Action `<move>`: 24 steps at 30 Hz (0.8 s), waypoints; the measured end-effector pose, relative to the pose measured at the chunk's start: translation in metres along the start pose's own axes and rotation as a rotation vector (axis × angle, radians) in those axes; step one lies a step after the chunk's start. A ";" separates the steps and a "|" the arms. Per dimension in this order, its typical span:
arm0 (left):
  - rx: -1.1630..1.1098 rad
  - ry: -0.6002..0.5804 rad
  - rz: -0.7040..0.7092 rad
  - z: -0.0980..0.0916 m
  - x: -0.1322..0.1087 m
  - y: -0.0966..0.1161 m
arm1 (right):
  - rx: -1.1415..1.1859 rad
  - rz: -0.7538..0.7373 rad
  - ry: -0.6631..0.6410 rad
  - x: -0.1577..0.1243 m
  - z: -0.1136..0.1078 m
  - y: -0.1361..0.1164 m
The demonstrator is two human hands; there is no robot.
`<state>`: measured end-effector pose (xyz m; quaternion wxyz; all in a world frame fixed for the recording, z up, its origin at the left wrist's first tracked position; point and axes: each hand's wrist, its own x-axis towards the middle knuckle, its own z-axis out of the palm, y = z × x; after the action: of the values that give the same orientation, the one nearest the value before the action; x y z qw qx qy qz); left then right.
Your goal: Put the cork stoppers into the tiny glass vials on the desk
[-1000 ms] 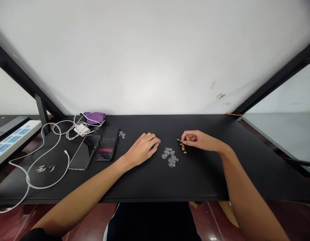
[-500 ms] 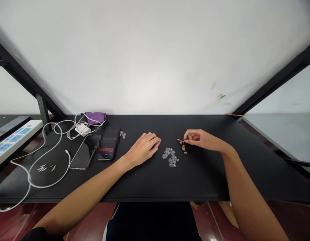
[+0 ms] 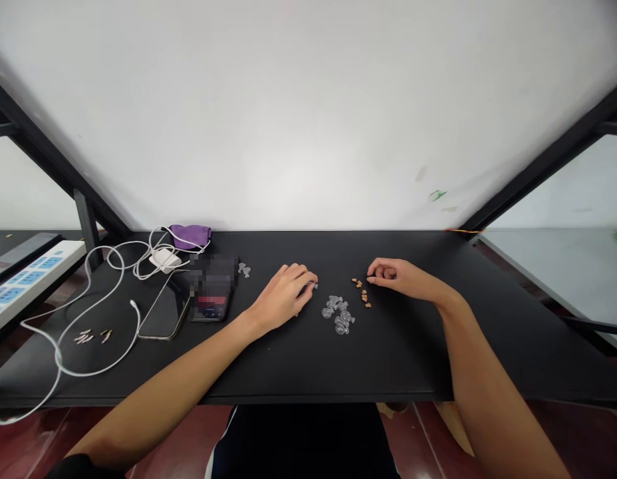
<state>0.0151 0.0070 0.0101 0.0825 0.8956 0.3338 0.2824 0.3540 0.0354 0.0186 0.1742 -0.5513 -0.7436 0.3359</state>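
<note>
My left hand (image 3: 284, 297) lies low over the black table, its fingers closed round a tiny clear glass bottle (image 3: 316, 285); only the bottle's end shows by the fingertips. To the right, my right hand (image 3: 388, 274) is closed in a pinch at the edge of several small tan corks (image 3: 364, 297). One cork seems to be between its thumb and forefinger, mostly hidden. Between my hands, slightly nearer me, lies a loose group of several tiny clear bottles (image 3: 342, 319) with round bodies and short necks.
Left of my left hand are more small clear pieces (image 3: 245, 271), a lit phone (image 3: 209, 309), and a second phone (image 3: 163, 309). A white cable (image 3: 89, 374) loops past a purple pouch (image 3: 191, 236), small metallic pieces (image 3: 84, 337) and a power strip (image 3: 36, 279). A pale wall (image 3: 308, 133) stands behind.
The cork nearest my right fingertips no longer shows on the table, and that hand has drawn slightly right, away from the pile. My left hand stays nearly still with its bottle.
</note>
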 end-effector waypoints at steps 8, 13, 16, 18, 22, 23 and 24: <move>-0.014 0.011 0.007 0.003 0.000 0.000 | -0.053 -0.027 -0.026 0.001 0.004 -0.007; -0.027 0.003 0.010 0.004 -0.001 0.000 | 0.007 -0.035 -0.041 0.002 0.005 -0.014; -0.039 0.013 -0.004 0.004 -0.002 0.000 | 0.025 -0.040 -0.052 0.002 0.004 -0.014; -0.050 0.019 -0.012 0.004 -0.003 0.000 | 0.035 -0.039 -0.050 0.002 0.003 -0.014; -0.060 -0.001 -0.010 0.004 -0.004 0.002 | 0.054 -0.044 -0.058 0.002 0.002 -0.015; -0.061 -0.006 -0.011 0.004 -0.004 0.002 | 0.058 -0.046 -0.064 0.002 0.001 -0.015; -0.061 -0.009 -0.013 0.004 -0.004 0.002 | 0.061 -0.048 -0.069 0.003 0.001 -0.016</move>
<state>0.0160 0.0030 0.0060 0.1133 0.8916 0.3306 0.2878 0.3413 0.0348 0.0281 0.1731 -0.5159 -0.7515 0.3731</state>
